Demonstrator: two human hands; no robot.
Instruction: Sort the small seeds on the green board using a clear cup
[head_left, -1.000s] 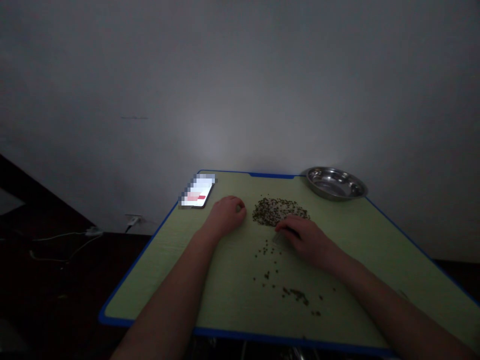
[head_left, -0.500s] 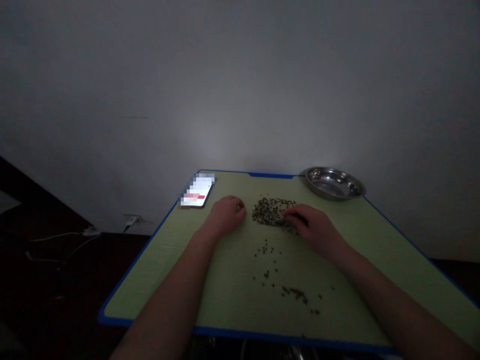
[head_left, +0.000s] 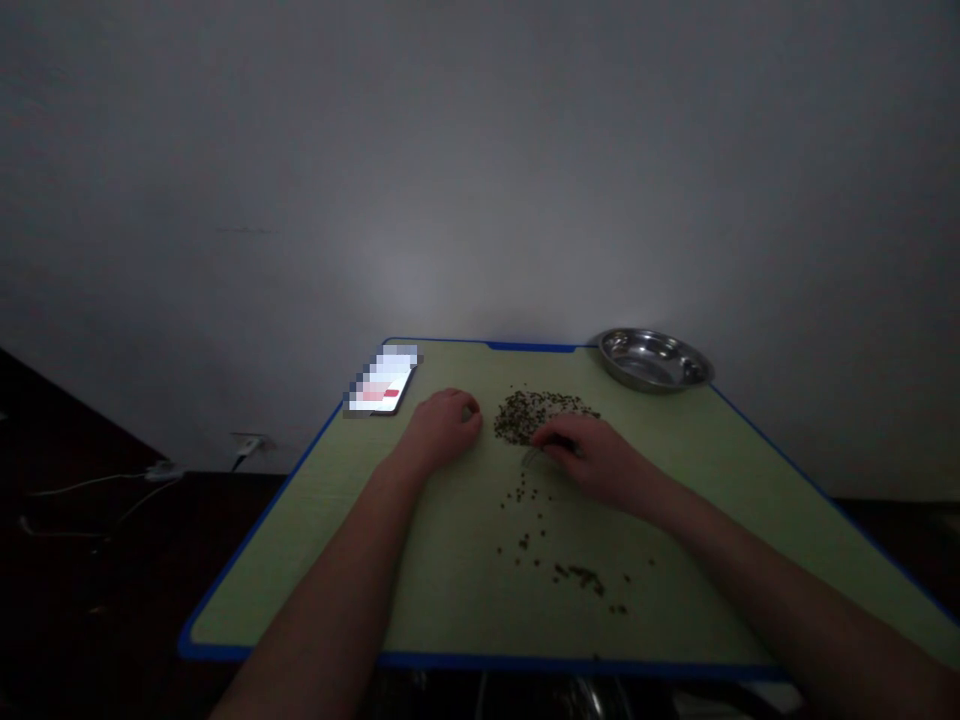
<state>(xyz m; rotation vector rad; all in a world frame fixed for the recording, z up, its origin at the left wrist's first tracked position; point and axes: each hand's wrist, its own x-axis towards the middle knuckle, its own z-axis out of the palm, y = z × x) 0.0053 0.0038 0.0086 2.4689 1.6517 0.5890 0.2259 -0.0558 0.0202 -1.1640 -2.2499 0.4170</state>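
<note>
A pile of small dark seeds or beans (head_left: pixel 517 412) lies near the middle of the table; their exact kind is too small to tell. My right hand (head_left: pixel 585 450) is at the pile's near right edge, thumb and fingers pinched together, with a faint smear at the fingertips. What it pinches I cannot make out. To the left of the pile, my left hand (head_left: pixel 444 428) rests on the tabletop with curled fingers, its thumb close to the index finger. Whatever may lie inside that hand is hidden. Closer to me are scattered seeds (head_left: pixel 581 576), some in a loose cluster.
A shiny steel bowl (head_left: pixel 654 360) stands at the far right corner of the green, blue-edged table (head_left: pixel 315 530). At the far left lies a phone (head_left: pixel 386 380) with a lit, partly blurred screen. A wall rises behind; a plug and cables (head_left: pixel 247 447) show at lower left.
My right hand has moved left and slightly nearer along the pile's near edge. My left hand keeps its pose; the whole view has shifted a little.
</note>
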